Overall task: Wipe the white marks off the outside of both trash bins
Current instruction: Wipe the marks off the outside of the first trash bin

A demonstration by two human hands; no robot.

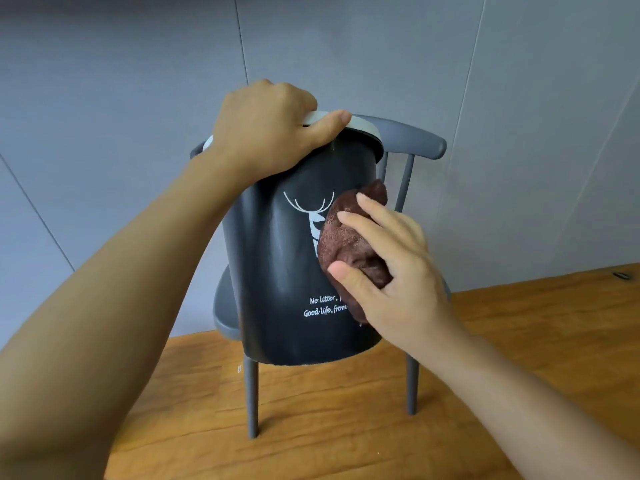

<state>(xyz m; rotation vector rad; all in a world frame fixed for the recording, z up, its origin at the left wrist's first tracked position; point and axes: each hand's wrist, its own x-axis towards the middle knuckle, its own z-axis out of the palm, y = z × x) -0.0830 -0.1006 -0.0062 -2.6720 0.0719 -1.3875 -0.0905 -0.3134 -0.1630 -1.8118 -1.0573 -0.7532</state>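
Observation:
A black trash bin [287, 265] with a white rim, a printed deer head and white lettering is held up in front of me, above the floor. My left hand [263, 133] grips its white rim at the top, thumb over the front edge. My right hand [391, 268] holds a bunched brown cloth [349, 240] and presses it against the bin's right side, covering part of the deer print. Only one bin is in view.
A small grey chair [412, 136] stands right behind the bin, its legs on the wooden floor [346, 427]. Grey wall panels [138, 81] rise behind it. A small dark object [621, 276] lies at the far right on the floor.

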